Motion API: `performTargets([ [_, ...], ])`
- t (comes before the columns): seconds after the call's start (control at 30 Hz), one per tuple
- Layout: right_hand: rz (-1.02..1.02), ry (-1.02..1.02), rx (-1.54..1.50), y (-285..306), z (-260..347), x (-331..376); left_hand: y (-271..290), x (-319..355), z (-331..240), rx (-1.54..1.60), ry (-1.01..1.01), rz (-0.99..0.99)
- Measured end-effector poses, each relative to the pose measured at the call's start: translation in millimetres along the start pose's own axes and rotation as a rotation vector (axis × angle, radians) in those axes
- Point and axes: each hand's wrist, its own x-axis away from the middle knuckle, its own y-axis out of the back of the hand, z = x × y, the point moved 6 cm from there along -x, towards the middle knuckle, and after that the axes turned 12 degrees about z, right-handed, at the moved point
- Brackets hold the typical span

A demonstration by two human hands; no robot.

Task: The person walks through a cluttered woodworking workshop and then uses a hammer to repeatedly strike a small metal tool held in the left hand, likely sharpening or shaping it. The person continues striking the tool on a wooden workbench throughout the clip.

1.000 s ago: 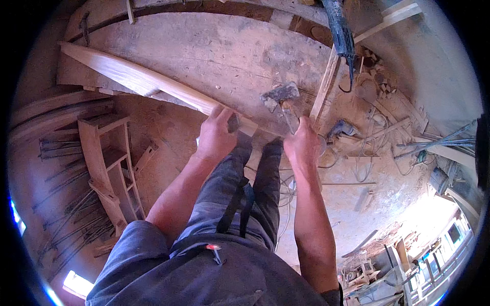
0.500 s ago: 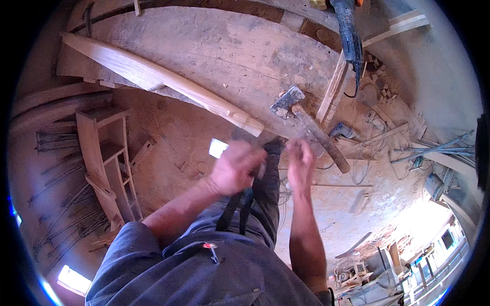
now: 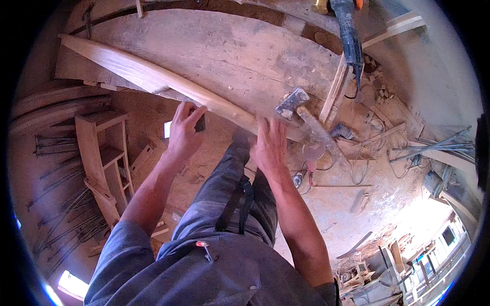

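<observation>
Right by the near end of the long curved wooden piece, that's where both hands are. Closest to the camera there's a dark strap hanging down over the person's grey trousers. The left hand sits just under the near edge of the wood, fingers curled round a small dark block, maybe a sanding block but it's too small to tell. The right hand is a bit further along toward the near tip, palm down, fingers spread and pretty much flat; can't tell if it's pinning the tip or just resting on it, nothing looks gripped.

The wood itself runs from that tip diagonally away to the upper left, lying across the dusty wooden counter. It looks stiff and smooth, thick in the middle and tapering at the ends, so probably solid but not crazy heavy. Being long, it'd likely swing if grabbed at one end only, so holding near the thick middle, or one hand at each side of it, seems the safest bet. Dust might make it a bit slippery.

Just right of the tip lies a hammer, head toward the counter. Past that is a pale wood strip, and beyond it a dark power tool. Off left of the wood, a small wooden rack stands on the floor.
</observation>
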Motion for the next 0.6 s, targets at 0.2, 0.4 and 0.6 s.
performTargets([
  [0.2, -0.072, 0.087, -0.008, -18, -10, -11, -7, -34, 4, -0.212, -0.226, 0.123],
  [0.4, 0.014, 0.105, -0.074, -6, -20, -9, -8, -64, 0, -0.357, -0.474, 0.274],
  [0.6, -0.317, -0.104, 0.215, 63, -59, 13, -7, -68, 1, -0.396, -0.538, 0.319],
])
